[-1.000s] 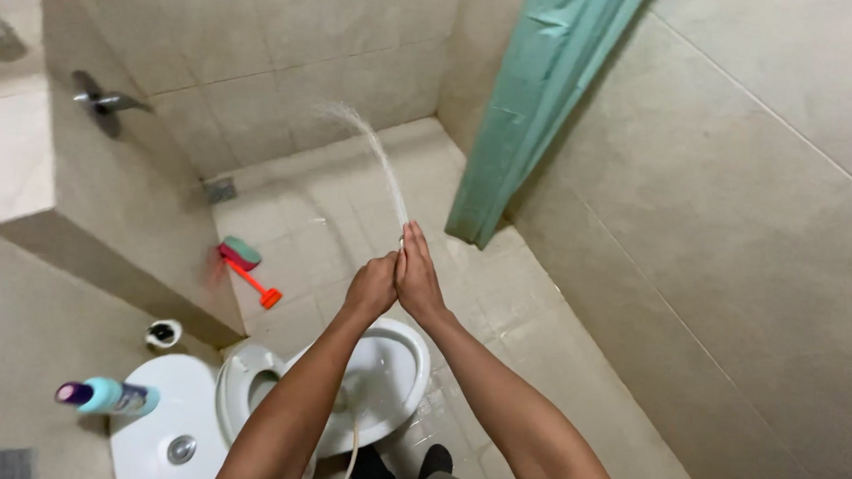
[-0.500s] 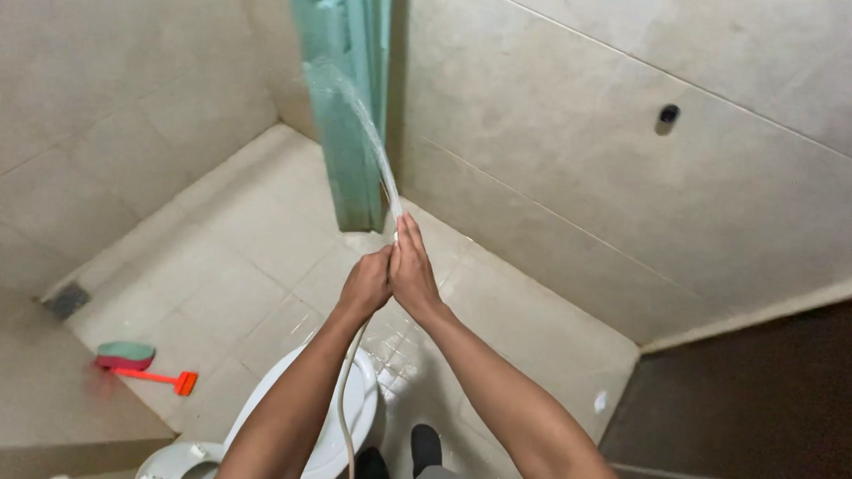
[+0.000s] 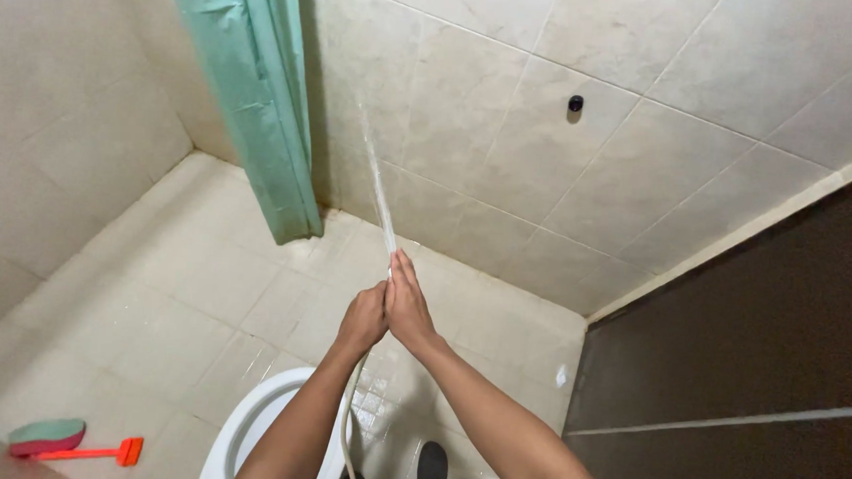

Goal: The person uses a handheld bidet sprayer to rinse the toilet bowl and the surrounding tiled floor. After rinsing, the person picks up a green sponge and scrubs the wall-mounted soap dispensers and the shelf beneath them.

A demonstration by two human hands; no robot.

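Observation:
My left hand [image 3: 362, 319] and my right hand [image 3: 408, 303] are pressed together around the end of a thin white hose [image 3: 348, 426] that runs down between my forearms. A jet of water [image 3: 379, 192] shoots from between my fingers up onto the tiled wall [image 3: 543, 130], just right of the green shower curtain [image 3: 261, 102]. The nozzle itself is hidden inside my hands. Below my arms sits the white toilet bowl [image 3: 240, 431].
An orange-handled brush with a green and pink head [image 3: 56, 439] lies on the wet tiled floor [image 3: 179, 278] at lower left. A dark brown door [image 3: 752, 374] fills the right side. A small black fitting [image 3: 575, 103] is on the wall.
My view has swung right, away from the toilet tank and shelf toward the wall and door. The water jet now lands on the wall beside the curtain. My hands keep the same grip.

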